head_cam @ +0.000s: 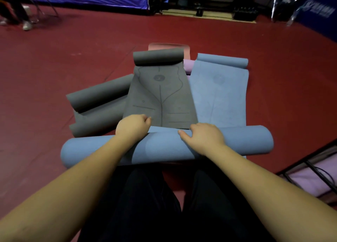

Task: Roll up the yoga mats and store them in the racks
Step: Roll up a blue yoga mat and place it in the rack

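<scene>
A thick blue rolled mat (pixel 164 148) lies crosswise on the red floor just in front of my knees. My left hand (pixel 134 127) grips its far top edge with curled fingers. My right hand (pixel 202 137) curls over the roll beside it, thumb pointing left. Beyond the roll a grey mat (pixel 160 99) lies flat with its far end curled. A light blue mat (pixel 220 95) lies flat to its right, far end also curled. A grey mat (pixel 98 103) lies loosely rolled at the left.
A black metal rack (pixel 310 176) holding a purple mat stands at the lower right. Pink (pixel 169 46) and purple (pixel 188 66) mats peek out behind the grey one. A person's feet (pixel 25 25) and chair legs are at the far left. Blue banners line the back.
</scene>
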A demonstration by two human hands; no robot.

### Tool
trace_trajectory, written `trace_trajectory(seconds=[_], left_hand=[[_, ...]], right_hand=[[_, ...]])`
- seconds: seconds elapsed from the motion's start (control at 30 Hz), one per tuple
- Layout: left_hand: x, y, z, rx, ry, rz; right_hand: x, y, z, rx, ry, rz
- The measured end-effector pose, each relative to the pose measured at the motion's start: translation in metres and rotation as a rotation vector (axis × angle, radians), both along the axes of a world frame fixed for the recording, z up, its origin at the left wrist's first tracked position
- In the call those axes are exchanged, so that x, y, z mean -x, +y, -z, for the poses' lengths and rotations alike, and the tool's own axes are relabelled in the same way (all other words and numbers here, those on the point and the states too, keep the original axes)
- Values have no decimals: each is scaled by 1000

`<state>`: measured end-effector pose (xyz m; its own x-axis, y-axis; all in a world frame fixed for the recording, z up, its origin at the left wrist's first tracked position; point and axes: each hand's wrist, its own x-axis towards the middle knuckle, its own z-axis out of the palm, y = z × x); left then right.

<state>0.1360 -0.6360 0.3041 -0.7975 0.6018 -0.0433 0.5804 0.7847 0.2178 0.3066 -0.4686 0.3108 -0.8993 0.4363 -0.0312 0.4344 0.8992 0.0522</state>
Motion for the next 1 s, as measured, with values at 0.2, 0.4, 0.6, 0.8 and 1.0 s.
trace_trajectory(seconds=[0.2, 0.4, 0.6, 0.8, 1.0], left_hand=[[-41, -30, 27, -111, 271, 26], [-43, -31, 29, 10, 265, 6], [-27, -18, 19, 66, 159, 37], [-26, -18, 11, 81, 102, 61], [-40, -29, -3, 170, -31, 55]], right_hand=[[18, 12, -2, 142, -112, 65], [27, 17, -7, 207, -196, 61], [37, 21, -20, 322, -317, 66], [40, 19, -26, 390, -346, 54], [28, 14, -32, 496, -455, 40]])
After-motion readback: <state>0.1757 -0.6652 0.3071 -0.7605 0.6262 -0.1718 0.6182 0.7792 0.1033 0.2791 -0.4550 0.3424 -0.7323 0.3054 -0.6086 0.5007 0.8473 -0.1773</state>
